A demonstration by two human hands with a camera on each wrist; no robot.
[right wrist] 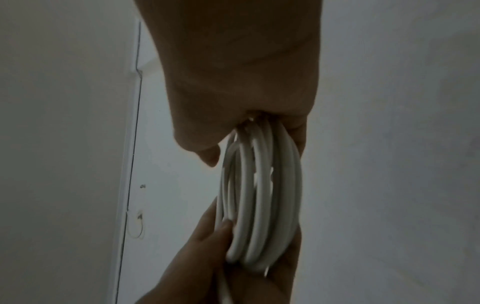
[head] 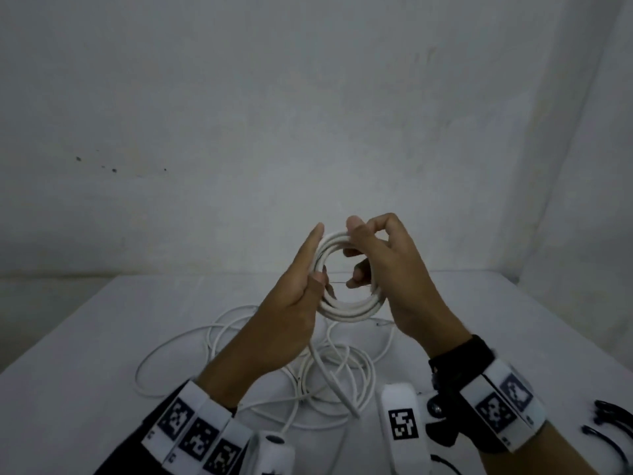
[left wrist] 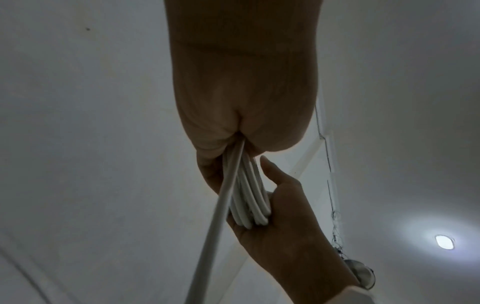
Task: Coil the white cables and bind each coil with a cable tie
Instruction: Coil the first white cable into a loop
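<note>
Head view: both hands (head: pixel 342 286) clamped on white coil (head: pixel 346 308), loose cables (head: pixel 178 341) and black ties (head: pixel 613 413) on table (head: pixel 68 337) below.

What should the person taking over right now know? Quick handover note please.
Left hand: grips the left side of the white coil, held up over the table.
Right hand: fingers curled round the coil's right side.
A tail of the same cable hangs from the coil to the table.
More loose white cables lie in a tangle below.
Black cable ties lie at the table's right edge.
Done: most of one coil wound.
Left: wind in the tail, tie this coil, then coil and tie the rest.
</note>
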